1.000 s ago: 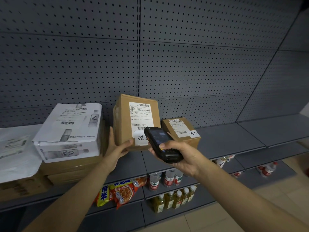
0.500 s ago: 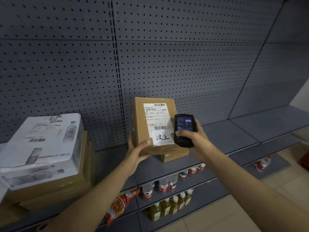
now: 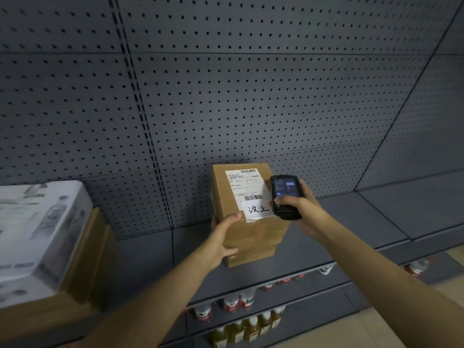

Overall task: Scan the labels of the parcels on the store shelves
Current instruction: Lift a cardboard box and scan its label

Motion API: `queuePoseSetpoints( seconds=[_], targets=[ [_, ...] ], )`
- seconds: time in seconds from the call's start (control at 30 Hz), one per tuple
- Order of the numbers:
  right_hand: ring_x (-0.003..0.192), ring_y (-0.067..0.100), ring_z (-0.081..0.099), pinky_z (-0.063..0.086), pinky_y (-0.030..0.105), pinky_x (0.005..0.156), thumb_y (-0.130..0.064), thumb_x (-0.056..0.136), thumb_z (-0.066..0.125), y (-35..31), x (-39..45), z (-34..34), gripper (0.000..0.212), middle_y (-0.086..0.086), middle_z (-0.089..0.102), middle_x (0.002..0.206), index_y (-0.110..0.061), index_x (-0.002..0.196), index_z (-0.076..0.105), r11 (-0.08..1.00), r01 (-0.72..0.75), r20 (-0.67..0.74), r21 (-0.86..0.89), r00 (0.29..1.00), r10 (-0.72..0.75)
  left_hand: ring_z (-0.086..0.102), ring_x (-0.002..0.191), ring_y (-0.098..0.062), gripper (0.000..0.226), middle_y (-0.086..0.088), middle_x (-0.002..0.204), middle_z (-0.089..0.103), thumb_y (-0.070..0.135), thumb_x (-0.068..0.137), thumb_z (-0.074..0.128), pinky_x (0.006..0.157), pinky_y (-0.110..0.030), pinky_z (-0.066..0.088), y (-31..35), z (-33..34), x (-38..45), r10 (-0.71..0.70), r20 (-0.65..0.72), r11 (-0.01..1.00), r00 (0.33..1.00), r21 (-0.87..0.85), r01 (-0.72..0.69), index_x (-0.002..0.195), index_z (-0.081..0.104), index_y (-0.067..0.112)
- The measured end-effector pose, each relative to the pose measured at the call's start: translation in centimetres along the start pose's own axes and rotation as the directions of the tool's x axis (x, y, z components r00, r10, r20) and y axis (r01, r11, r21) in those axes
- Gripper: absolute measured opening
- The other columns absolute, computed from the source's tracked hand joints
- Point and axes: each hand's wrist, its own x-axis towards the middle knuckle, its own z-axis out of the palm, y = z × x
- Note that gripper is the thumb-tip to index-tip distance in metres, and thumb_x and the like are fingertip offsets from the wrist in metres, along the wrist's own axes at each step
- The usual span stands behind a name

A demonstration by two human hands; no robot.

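Note:
A brown cardboard parcel [image 3: 227, 194] with a white shipping label [image 3: 244, 187] and a handwritten white sticker stands tilted on top of a smaller brown box [image 3: 253, 254] on the grey shelf [image 3: 351, 217]. My left hand [image 3: 223, 237] grips the parcel's lower left side, thumb on its front face. My right hand [image 3: 298, 209] holds a black handheld scanner [image 3: 285, 194] upright, its lit screen toward me, right beside the label's right edge.
At the left stands a white printed carton [image 3: 37, 227] on stacked brown boxes [image 3: 93, 252]. Grey pegboard [image 3: 226, 96] backs the shelf. Lower shelves hold bottled drinks [image 3: 238, 302]. Bare shelf stretches to the right; tan floor lies at the bottom right.
The view has swung right and closer. My left hand has carried the labelled parcel onto the smaller box. My right hand has raised the scanner upright beside the label.

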Motion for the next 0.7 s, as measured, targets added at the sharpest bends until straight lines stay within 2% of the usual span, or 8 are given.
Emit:
queuePoseSetpoints(
  seconds=[0.1,0.17,0.23,0.37,0.5,0.63,0.7],
  targets=[
    [0.105,0.038,0.067,0.053,0.056,0.092,0.001,0.059,0.079,0.6,2.0,-0.8,0.076,0.022,0.064,0.124,-0.017,0.128,0.052,0.999,-0.031,0.022,-0.008,0.999,0.031,0.058,0.11,-0.013,0.081,0.009,0.124,0.062,0.06,0.064,0.073,0.099,-0.043,0.042,0.0,0.0,1.3,-0.062,-0.011,0.997,0.998,0.054,0.063,0.135,0.041,0.039],
    [0.104,0.036,0.067,0.058,0.046,0.079,0.002,0.06,0.077,1.1,2.9,-1.0,0.077,0.019,0.065,0.123,-0.02,0.129,0.052,0.998,-0.051,0.039,-0.027,0.998,0.052,0.064,0.11,-0.016,0.082,0.004,0.121,0.068,0.057,0.064,0.077,0.092,-0.035,0.05,-0.2,-0.3,2.3,-0.033,-0.013,0.999,0.999,0.042,0.034,0.136,0.047,0.033],
    [0.108,0.036,0.066,0.057,0.041,0.074,0.0,0.058,0.078,1.7,3.6,-1.1,0.081,0.014,0.066,0.121,-0.026,0.13,0.052,0.997,-0.06,0.029,-0.042,0.998,0.061,0.065,0.11,-0.016,0.07,0.003,0.118,0.07,0.051,0.07,0.076,0.089,-0.034,0.052,-0.1,-0.3,2.9,-0.031,-0.009,0.999,0.999,0.043,0.031,0.133,0.052,0.031],
    [0.109,0.037,0.065,0.056,0.051,0.089,-0.001,0.054,0.082,2.0,5.2,-1.3,0.084,0.013,0.067,0.121,-0.029,0.128,0.053,0.998,-0.04,0.043,-0.049,0.998,0.042,0.064,0.104,-0.013,0.035,0.002,0.114,0.07,0.041,0.089,0.063,0.078,-0.028,0.049,-0.2,0.3,3.6,-0.066,0.029,0.997,0.997,0.034,0.065,0.122,0.058,0.031],
    [0.106,0.041,0.066,0.058,0.044,0.078,0.011,0.065,0.075,1.7,5.8,-1.7,0.076,0.016,0.066,0.12,-0.027,0.126,0.052,0.995,-0.029,0.065,-0.098,0.997,0.036,0.065,0.1,-0.015,0.034,-0.001,0.113,0.07,0.039,0.089,0.062,0.072,-0.029,0.048,0.0,1.3,4.3,-0.08,-0.035,0.997,0.996,0.003,0.08,0.121,0.058,0.029],
    [0.11,0.042,0.063,0.055,0.056,0.089,0.005,0.055,0.079,2.0,6.2,-1.9,0.082,0.015,0.066,0.121,-0.033,0.124,0.052,0.997,-0.031,0.055,-0.074,0.998,0.035,0.066,0.097,-0.018,0.029,-0.003,0.11,0.071,0.039,0.09,0.06,0.072,-0.031,0.049,0.5,1.7,5.2,-0.059,-0.086,0.998,0.995,-0.021,0.057,0.118,0.061,0.029],
    [0.111,0.042,0.063,0.056,0.054,0.087,0.004,0.055,0.08,2.0,6.5,-1.8,0.086,0.014,0.065,0.122,-0.034,0.126,0.05,0.996,-0.039,0.063,-0.075,0.997,0.044,0.065,0.097,-0.016,0.028,-0.001,0.111,0.071,0.039,0.091,0.059,0.071,-0.031,0.049,0.7,1.9,5.4,-0.05,-0.094,0.999,0.994,-0.014,0.049,0.118,0.061,0.029]
  ],
)
